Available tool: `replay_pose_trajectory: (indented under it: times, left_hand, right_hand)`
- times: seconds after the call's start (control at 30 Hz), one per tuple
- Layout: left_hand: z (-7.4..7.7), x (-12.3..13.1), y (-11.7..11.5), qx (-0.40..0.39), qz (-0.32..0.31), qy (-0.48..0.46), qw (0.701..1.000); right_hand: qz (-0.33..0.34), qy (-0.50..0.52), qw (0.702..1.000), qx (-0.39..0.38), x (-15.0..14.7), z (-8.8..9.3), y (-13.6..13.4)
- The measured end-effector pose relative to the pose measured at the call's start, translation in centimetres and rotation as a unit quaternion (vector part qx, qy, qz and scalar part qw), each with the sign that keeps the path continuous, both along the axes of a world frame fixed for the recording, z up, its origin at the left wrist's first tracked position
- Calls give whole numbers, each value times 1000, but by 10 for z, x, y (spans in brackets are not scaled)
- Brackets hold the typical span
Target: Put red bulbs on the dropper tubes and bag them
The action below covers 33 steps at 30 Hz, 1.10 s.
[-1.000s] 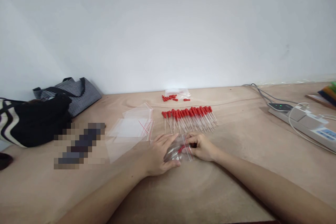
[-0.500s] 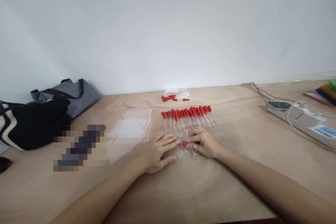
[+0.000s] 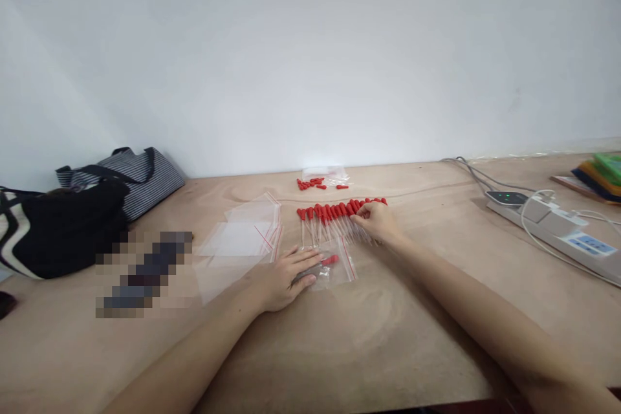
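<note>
My left hand [image 3: 288, 278] lies flat with fingers outstretched on a clear zip bag [image 3: 347, 268]. A red-bulbed dropper [image 3: 330, 260] shows inside the bag, partly under my fingers. My right hand [image 3: 376, 220] is over a row of droppers [image 3: 334, 212] with red bulbs and clear stems. Its thumb and fingertips pinch one red bulb in that row, and the hand hides several droppers on the right side. To the left of the bag lies a fanned stack of zip bags [image 3: 237, 238] with red seal lines.
Loose red bulbs [image 3: 310, 184] lie beside a clear bag [image 3: 324, 173] near the wall. Dark cloth bags [image 3: 87, 229] and a blurred dark item [image 3: 152, 268] are at left. A power strip [image 3: 572, 226] with cables and a coloured stack [image 3: 604, 174] are at right.
My right hand has left the mouth of the zip bag and moved up to the dropper row, pinching a bulb. My left hand stays flat on the bag, slightly further left.
</note>
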<state>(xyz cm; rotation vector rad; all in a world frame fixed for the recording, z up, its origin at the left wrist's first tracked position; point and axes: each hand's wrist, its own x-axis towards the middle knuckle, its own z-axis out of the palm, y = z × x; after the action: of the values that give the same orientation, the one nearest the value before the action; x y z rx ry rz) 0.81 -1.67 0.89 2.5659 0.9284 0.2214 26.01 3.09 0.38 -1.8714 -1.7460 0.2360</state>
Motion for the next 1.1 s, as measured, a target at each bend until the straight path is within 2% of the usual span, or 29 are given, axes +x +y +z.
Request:
replay_pose_trajectory:
  times: [0.17, 0.37, 0.53, 0.63, 0.7, 0.8, 0.87, 0.97, 1.1]
  left_hand:
    - [1, 1, 0, 1, 6, 18, 1000]
    - [2, 2, -1, 2, 14, 19, 1000]
    - [1, -1, -1, 15, 9, 23, 1000]
    - [1, -1, 0, 31, -7, 29, 999]
    - [1, -1, 0, 27, -10, 33, 999]
    - [3, 1, 1, 5, -4, 34, 999]
    - [4, 2, 1, -5, 0, 33, 999]
    - [5, 3, 0, -13, 11, 26, 1000]
    - [5, 2, -2, -15, 27, 21, 999]
  right_hand:
    - [-60, -75, 992, -88, -27, 7, 11]
    - [-78, -63, 991, -92, -41, 9, 20]
    - [-25, -34, 998, -34, -31, 13, 11]
    - [64, 45, 996, 49, -16, 4, -4]
    - [118, 185, 973, 72, -6, -6, -14]
    - [157, 391, 904, 68, 3, -20, -28]
    - [155, 477, 862, 67, 4, -25, -34]
    - [130, 537, 831, 66, 1, -29, -41]
    - [116, 559, 820, 45, -9, -31, -49]
